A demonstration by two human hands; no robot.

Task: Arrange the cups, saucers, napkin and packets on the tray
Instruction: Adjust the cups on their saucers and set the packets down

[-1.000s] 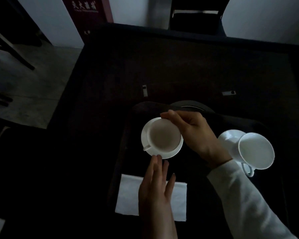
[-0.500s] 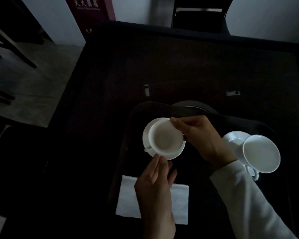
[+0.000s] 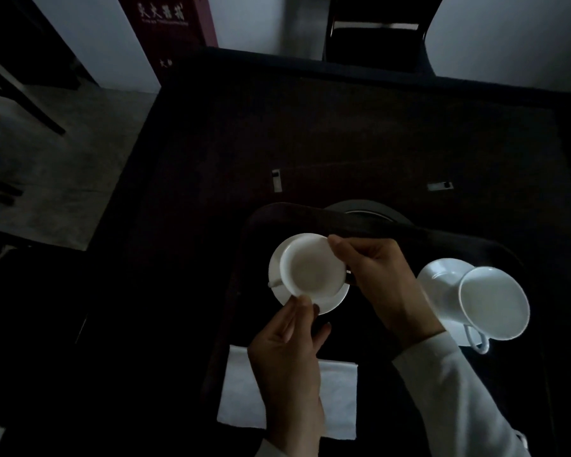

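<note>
A dark tray (image 3: 376,227) lies on the dark table. On its left part a white cup (image 3: 310,272) stands on a white saucer (image 3: 330,303). My right hand (image 3: 379,278) grips this cup by its far and right rim. The fingertips of my left hand (image 3: 287,357) touch the cup's near side, the thumb held apart. A second white cup (image 3: 493,301) sits on its own saucer (image 3: 439,275) at the tray's right, handle toward me. A white napkin (image 3: 340,397) lies at the tray's near edge, partly under my left forearm. Two small packets (image 3: 276,180) (image 3: 439,186) lie on the table beyond the tray.
A round dark object (image 3: 366,209) sits just behind the tray's far rim. A dark chair (image 3: 373,31) stands at the table's far side, a dark red sign (image 3: 168,28) to its left. The floor shows past the table's left edge.
My left hand has crept forward from the saucer's near edge until its fingertips meet the cup. My right hand has kept its hold on the cup.
</note>
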